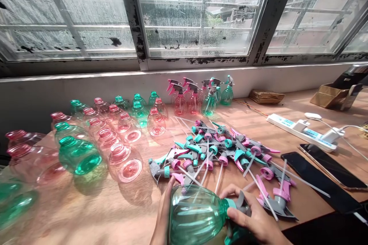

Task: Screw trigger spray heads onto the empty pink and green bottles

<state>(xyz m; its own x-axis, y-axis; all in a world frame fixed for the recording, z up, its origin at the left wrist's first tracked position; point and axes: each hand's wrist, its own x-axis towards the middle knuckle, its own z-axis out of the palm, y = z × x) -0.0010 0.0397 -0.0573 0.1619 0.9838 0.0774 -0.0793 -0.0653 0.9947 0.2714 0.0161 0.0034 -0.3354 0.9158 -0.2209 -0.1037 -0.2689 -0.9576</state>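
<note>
A clear green spray bottle (198, 214) lies on its side between my hands at the bottom middle, its neck pointing right. My left hand (162, 214) is against the bottle's base end, with most of its fingers hidden behind the plastic. At the neck, my right hand (250, 210) grips the teal collar of a grey trigger sprayer head (243, 203) seated on the bottle. Just beyond both hands spreads a heap of loose pink, teal and grey sprayer heads (212, 145) with white dip tubes.
Several open pink bottles (126, 164) and green bottles (79, 155) stand at the left. Bottles with sprayers (194, 99) stand by the wall. To the right are a power strip (299, 132), two dark phones (333, 164), a brown packet (266, 96) and a cardboard box (324, 95).
</note>
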